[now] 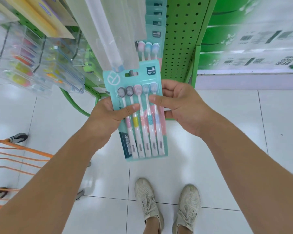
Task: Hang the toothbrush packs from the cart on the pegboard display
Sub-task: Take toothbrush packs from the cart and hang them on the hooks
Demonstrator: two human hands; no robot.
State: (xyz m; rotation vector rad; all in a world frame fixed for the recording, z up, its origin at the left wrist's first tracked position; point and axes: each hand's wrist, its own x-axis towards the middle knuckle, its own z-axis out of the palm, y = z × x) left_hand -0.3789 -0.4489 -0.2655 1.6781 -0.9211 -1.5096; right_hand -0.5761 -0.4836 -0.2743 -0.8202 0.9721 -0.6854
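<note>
The left hand (pixel 108 114) and the right hand (pixel 179 105) both pinch the five-brush toothbrush pack (pixel 137 112), thumbs on the front, fingers behind. The pack is held up just under the peg (pixel 132 72), whose tip shows in the hang hole. To hang it well, the person should keep it flat and push it along toward the green pegboard (pixel 181 39)

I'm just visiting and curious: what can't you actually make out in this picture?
- Head view: the peg behind the held toothbrush pack, hidden by the pack.
- Orange cart: cut off by the left edge, contents unseen.
- Right hand fingers behind the pack.
- Shelf labels at right: blurred.
</note>
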